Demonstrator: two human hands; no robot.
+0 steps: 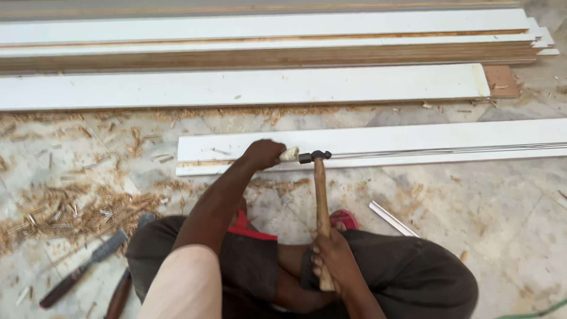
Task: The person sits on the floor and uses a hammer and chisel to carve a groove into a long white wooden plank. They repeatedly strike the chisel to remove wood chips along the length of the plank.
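Nearest, the right hand (pixel 333 260) grips the wooden handle of a hammer (pixel 322 201) by its lower end, the shaft rising to a dark metal head. Just beyond, the left hand (pixel 263 153) closes around a pale chisel handle (pixel 289 154) that meets the hammer head, both on the near edge of a white board (pixel 413 142) lying on the floor (pixel 472 201). Wood shavings (pixel 77 215) and two dark tools (pixel 82 269) lie left. Farther off, long white planks (pixel 236 88) are stacked.
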